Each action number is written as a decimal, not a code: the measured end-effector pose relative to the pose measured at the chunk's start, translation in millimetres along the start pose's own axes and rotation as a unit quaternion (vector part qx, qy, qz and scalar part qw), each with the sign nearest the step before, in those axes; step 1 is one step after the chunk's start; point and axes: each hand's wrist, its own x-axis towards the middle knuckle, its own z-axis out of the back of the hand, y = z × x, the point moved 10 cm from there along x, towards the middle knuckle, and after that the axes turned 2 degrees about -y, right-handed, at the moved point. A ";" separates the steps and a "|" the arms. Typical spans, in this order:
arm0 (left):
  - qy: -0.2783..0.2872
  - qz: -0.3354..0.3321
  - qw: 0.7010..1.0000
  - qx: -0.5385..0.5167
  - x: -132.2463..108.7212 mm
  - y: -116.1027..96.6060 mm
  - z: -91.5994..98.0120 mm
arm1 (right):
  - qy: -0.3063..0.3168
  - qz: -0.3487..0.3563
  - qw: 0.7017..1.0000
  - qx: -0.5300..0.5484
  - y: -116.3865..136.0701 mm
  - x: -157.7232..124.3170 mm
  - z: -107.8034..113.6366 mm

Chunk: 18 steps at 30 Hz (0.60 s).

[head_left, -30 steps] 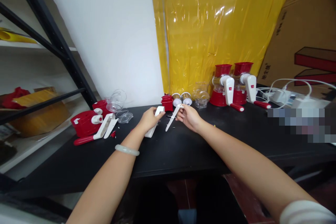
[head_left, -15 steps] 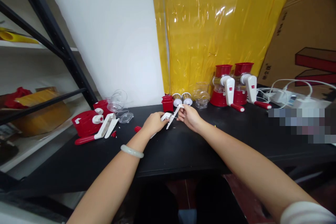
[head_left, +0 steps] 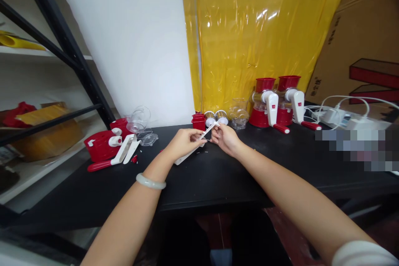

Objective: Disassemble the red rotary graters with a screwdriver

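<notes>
Both hands meet over the black table (head_left: 218,178), close to its far edge. My left hand (head_left: 183,142) is closed around a white plastic handle piece (head_left: 187,156), whose lower end points down to the left. My right hand (head_left: 224,138) pinches the top of a thin white cover strip (head_left: 208,131), which lies against the piece in my left hand. A pale bangle (head_left: 151,181) sits on my left wrist.
Loose red and white crank parts (head_left: 109,147) and clear plastic bowls (head_left: 139,121) lie at the left. A red cup (head_left: 198,122), two metal drums (head_left: 215,117) and two assembled red-and-white grinders (head_left: 280,99) stand along the back. Cables and chargers (head_left: 336,112) are at the right; a black shelf frame (head_left: 62,45) rises at left.
My left hand lowered the white handle piece towards the table, then brought it up against the strip held in my right hand. The two white parts are now together.
</notes>
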 end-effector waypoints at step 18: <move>-0.130 0.421 0.792 0.423 -116.4 136.4 213.8 | -0.021 0.025 0.995 -0.089 1.6 5.2 10.8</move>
